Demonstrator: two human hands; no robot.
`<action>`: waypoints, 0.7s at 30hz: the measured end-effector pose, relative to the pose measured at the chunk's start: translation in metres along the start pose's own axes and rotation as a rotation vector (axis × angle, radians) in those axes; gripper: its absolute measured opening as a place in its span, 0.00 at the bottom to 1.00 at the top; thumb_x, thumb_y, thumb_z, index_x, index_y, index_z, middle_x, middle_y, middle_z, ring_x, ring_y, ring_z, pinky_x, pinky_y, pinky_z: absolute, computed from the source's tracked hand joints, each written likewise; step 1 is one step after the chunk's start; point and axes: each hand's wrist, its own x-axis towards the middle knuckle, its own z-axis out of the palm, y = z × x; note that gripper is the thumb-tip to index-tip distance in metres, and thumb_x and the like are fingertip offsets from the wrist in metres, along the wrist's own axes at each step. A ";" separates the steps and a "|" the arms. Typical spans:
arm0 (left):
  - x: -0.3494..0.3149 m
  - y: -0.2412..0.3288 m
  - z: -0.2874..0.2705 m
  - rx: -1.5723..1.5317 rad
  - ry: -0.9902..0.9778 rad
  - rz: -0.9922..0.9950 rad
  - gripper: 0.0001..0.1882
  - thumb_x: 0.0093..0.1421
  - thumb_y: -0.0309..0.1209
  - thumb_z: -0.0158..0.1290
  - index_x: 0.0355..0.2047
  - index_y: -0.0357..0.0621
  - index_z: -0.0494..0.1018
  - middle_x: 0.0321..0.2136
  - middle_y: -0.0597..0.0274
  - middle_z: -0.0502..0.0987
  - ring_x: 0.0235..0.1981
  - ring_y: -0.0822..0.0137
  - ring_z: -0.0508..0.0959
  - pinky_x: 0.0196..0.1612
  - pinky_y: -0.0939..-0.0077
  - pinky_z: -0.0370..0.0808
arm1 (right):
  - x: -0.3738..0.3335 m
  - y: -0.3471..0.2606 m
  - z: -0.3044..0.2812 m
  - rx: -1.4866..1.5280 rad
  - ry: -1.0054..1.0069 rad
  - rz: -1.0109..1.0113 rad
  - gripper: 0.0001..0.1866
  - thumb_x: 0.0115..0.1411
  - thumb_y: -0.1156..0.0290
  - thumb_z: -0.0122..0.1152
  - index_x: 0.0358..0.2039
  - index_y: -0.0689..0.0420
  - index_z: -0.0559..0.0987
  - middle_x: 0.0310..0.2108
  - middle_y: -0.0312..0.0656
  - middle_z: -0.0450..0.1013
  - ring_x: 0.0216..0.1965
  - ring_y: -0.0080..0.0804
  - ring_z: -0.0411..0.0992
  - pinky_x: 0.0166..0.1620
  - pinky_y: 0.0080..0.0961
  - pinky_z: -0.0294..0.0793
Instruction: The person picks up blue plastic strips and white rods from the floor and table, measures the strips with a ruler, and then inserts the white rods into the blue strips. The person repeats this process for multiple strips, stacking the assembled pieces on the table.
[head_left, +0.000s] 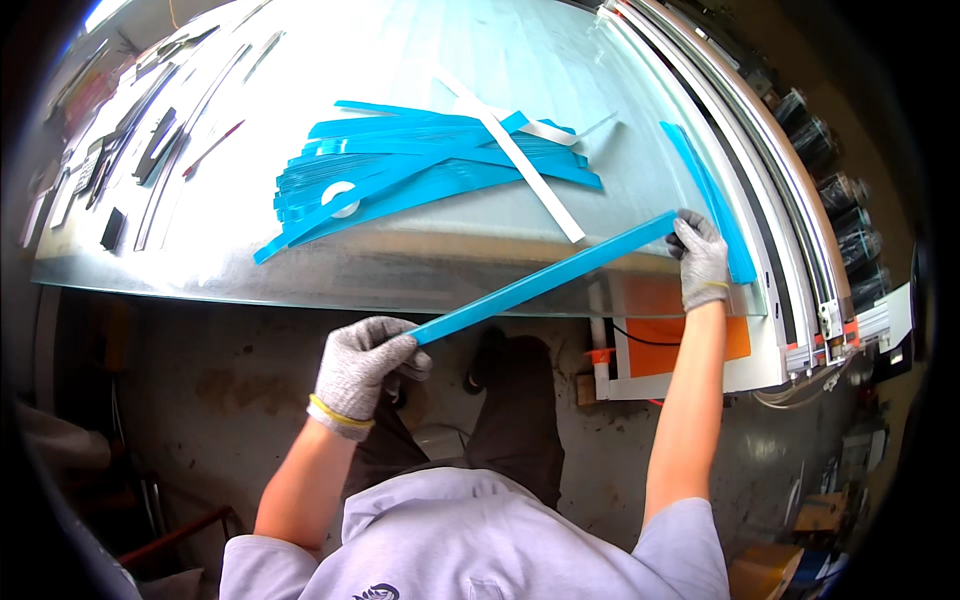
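Note:
A long, narrow blue strip (pixel 545 280) is stretched slantwise between my hands, its right end higher and farther away. My left hand (pixel 365 365), in a grey knit glove with a yellow cuff edge, pinches its near left end in front of the table edge. The far right end is gripped by my gloved right hand (pixel 698 255), over the table's right corner. Beyond the strip lies a heap of similar blue strips (pixel 430 175), with a white strip (pixel 530 175) across it and a small white tape roll (pixel 341 199) on it. More blue strips (pixel 712 195) lie beside my right hand.
The glass-topped table (pixel 180 275) spans the view ahead. A red pen (pixel 213 149), a calculator (pixel 92 163) and several dark tools lie at its left. Along the right runs a white rail machine (pixel 775 220), with wrapped rolls (pixel 855 235) beyond. An orange panel (pixel 660 340) shows below the corner.

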 end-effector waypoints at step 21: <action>-0.010 -0.028 0.059 -0.179 -0.082 0.104 0.16 0.69 0.30 0.59 0.50 0.29 0.77 0.32 0.59 0.83 0.32 0.75 0.82 0.35 0.81 0.79 | -0.222 -0.021 0.142 0.226 -0.431 0.399 0.13 0.69 0.71 0.60 0.25 0.56 0.78 0.16 0.32 0.71 0.14 0.16 0.63 0.18 0.15 0.58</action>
